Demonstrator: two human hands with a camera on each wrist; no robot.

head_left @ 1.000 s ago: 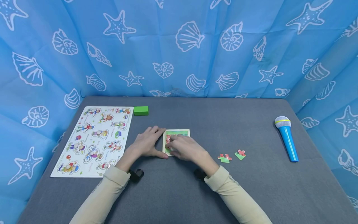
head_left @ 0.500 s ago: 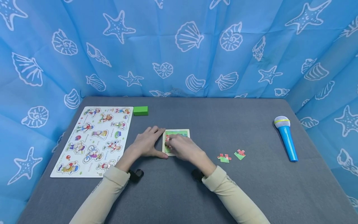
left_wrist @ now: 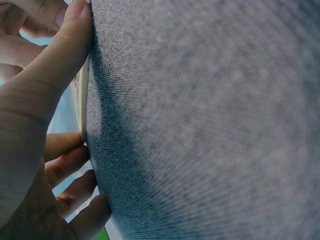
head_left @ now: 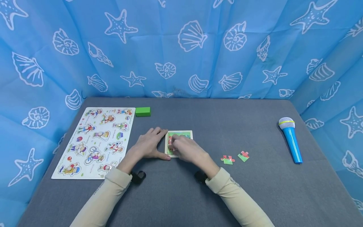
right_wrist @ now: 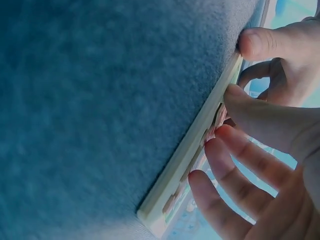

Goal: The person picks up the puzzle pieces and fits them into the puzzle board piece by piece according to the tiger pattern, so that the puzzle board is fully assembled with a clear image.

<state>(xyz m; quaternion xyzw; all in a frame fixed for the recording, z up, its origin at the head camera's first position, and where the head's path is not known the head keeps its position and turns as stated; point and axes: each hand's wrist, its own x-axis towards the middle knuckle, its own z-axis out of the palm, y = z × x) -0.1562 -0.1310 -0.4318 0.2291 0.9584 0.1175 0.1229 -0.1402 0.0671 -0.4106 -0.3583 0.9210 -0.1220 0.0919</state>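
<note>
A small square jigsaw tray [head_left: 179, 131] with a pale rim and a green picture lies mid-table. My left hand [head_left: 148, 145] holds it by its left side, thumb at the near corner and forefinger at the far one. Over the tray is my right hand [head_left: 187, 149], fingers bent down onto a red jigsaw piece [head_left: 170, 138] at the left. In the right wrist view, the thumb and fingertips close around pinkish pieces just above the tray edge [right_wrist: 182, 160]; the forefinger is mostly hidden. Two red-and-green jigsaw pieces, one [head_left: 227, 160] and another [head_left: 244, 156], lie to the right.
A white knob puzzle board [head_left: 93, 143] with sports figures lies at the left. A green block [head_left: 143, 112] touches its far right corner. The blue toy microphone [head_left: 291, 142] rests at the far right. A blue shell-print curtain [head_left: 181, 63] hangs behind the grey table [head_left: 181, 195].
My right hand has shifted slightly left and stays bent over the tray's left part. The left hand, the tray and the two loose pieces have kept their places.
</note>
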